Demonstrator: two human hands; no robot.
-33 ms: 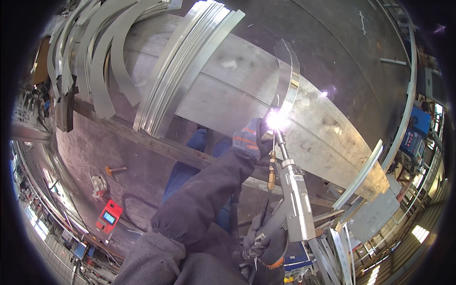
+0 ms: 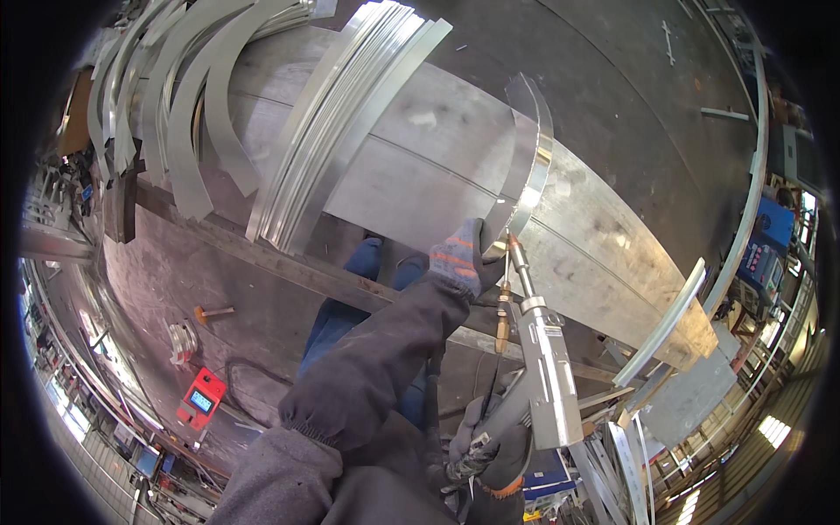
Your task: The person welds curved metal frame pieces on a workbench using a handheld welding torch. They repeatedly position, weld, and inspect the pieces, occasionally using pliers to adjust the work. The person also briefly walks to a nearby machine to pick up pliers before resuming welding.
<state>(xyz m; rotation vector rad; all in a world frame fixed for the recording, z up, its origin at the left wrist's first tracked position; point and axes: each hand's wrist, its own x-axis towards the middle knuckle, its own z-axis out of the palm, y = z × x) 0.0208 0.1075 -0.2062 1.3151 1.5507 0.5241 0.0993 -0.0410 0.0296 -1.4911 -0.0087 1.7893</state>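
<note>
My left hand (image 2: 458, 260), in a grey glove with orange marks, is closed around the near end of a curved metal piece (image 2: 537, 175) made of a bent strip and a flat arc. That piece lies on a long metal-topped bench (image 2: 420, 166). In my gloved right hand (image 2: 479, 444) is the handle of a silver handheld welding gun (image 2: 548, 363). Its copper-coloured tip points at the strip's near end, close to my left fingers. A thin wire guide with a brass fitting (image 2: 502, 319) runs alongside the nozzle. My left fingertips are partly hidden.
A thick bundle of shiny curved strips (image 2: 337, 131) rests on the bench to the left, with several flat arcs (image 2: 179, 122) beyond it. Another curved strip (image 2: 662, 324) lies at the right end. A hammer (image 2: 214, 313) and a red box with a display (image 2: 202, 397) lie lower left.
The bright welding flash at the gun's tip has gone out, and the joint now shows plainly. Both hands and the gun are almost where they were.
</note>
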